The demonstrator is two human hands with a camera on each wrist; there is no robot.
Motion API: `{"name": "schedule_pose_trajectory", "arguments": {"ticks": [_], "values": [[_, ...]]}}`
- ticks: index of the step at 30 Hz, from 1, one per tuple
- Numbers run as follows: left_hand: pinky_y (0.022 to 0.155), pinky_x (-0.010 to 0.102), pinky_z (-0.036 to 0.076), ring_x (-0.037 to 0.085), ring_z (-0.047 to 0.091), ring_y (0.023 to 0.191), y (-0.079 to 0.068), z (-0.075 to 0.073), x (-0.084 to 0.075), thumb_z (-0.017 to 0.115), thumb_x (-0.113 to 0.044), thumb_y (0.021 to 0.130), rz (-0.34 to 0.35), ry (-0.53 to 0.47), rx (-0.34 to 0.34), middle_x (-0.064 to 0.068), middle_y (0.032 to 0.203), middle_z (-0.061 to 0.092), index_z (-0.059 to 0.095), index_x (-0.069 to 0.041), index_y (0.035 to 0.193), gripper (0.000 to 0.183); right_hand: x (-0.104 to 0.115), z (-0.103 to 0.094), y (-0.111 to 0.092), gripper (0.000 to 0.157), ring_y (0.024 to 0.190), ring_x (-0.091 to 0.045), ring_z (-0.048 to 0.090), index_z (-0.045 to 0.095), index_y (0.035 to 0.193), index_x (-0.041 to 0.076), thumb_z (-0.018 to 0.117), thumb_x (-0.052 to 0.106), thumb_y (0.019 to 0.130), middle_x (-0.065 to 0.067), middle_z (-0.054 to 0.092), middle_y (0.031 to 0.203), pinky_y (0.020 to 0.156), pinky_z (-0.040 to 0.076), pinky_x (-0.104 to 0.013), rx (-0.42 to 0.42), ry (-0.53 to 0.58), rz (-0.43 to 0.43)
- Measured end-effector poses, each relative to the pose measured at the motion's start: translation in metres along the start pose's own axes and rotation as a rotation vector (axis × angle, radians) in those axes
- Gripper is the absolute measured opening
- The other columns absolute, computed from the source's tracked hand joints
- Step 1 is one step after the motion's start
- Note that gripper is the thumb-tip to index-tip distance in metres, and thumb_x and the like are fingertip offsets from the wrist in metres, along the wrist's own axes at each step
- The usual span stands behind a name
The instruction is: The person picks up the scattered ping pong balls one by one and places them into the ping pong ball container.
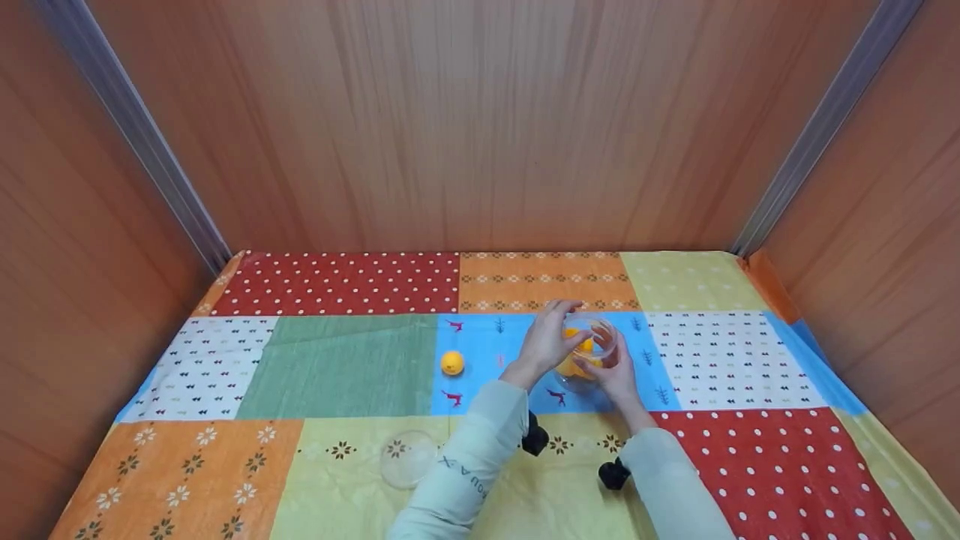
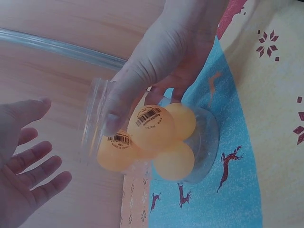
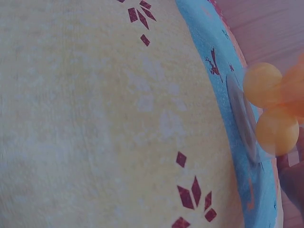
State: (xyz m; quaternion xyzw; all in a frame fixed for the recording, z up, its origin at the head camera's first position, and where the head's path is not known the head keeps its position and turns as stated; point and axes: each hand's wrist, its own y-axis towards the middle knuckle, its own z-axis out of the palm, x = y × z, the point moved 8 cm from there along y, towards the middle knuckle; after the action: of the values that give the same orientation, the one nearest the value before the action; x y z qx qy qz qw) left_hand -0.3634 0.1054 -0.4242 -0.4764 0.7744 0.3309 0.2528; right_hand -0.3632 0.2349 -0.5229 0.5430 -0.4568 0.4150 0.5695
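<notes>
A clear plastic jar holding several orange ping-pong balls is on the blue patch, right of centre. My right hand grips it from the right side; in the left wrist view its thumb lies along the jar near the rim. My left hand is at the jar's left side near the mouth, fingers spread and holding nothing. In the left wrist view the open left hand appears apart from the jar's rim. The right wrist view shows balls over the jar's round base.
One loose orange ball lies on the blue patch left of the jar. A clear round lid lies on the yellow patch near the left forearm. A patchwork cloth covers the table, with wood-look panels behind and at both sides.
</notes>
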Motion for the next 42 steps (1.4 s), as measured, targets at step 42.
{"name": "schedule_pose_trajectory", "arguments": {"ticks": [42], "values": [[0.086, 0.03, 0.043, 0.018, 0.049, 0.1, -0.038, -0.034, 0.071, 0.063, -0.019, 0.083, -0.076, -0.147, -0.064, 0.005, 0.113, 0.053, 0.052, -0.008, 0.119, 0.039, -0.003, 0.0, 0.0, 0.073, 0.125, -0.035, 0.026, 0.03, 0.134, 0.01, 0.07, 0.003, 0.074, -0.018, 0.034, 0.134, 0.101, 0.023, -0.047, 0.012, 0.072, -0.03]]}}
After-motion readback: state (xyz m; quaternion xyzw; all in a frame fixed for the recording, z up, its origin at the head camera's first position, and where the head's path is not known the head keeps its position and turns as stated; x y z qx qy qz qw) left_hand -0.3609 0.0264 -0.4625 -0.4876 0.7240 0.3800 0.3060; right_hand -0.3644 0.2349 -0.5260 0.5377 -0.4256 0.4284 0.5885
